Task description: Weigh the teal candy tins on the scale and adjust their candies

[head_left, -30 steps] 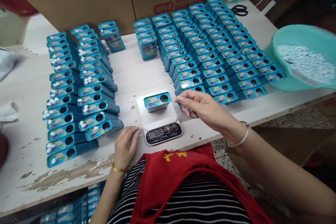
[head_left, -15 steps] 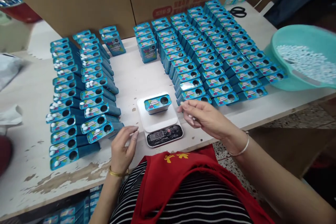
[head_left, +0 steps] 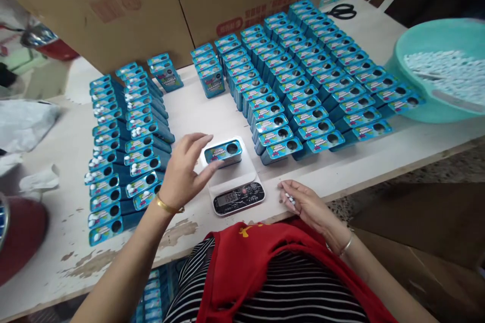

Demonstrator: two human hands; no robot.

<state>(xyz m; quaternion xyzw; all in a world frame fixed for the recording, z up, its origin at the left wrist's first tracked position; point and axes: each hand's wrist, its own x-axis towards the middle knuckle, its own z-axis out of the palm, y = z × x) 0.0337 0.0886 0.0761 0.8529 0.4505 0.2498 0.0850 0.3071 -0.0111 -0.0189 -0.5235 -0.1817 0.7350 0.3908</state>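
A small blue tin [head_left: 223,153] with a round hole in its lid sits on a white digital scale [head_left: 235,181] near the table's front edge. My left hand [head_left: 184,169] reaches to the tin's left side, fingers spread and thumb touching its front. My right hand [head_left: 306,204] rests at the table edge right of the scale, curled around a few small white candies [head_left: 291,199]. Rows of matching tins [head_left: 303,86] stand to the right of the scale. More tins [head_left: 125,146], several with white candies on their lids, lie in two columns on the left.
A teal basin [head_left: 435,40] holding white candies stands at the right edge. Large cardboard boxes [head_left: 151,5] line the back. Black scissors [head_left: 343,11] lie at the far right corner. White bags [head_left: 22,123] and a red object [head_left: 20,234] are at the left.
My left hand rose from the table edge to the tin on the scale. My right hand drew back from beside the tin to the front edge. The scale reading changed.
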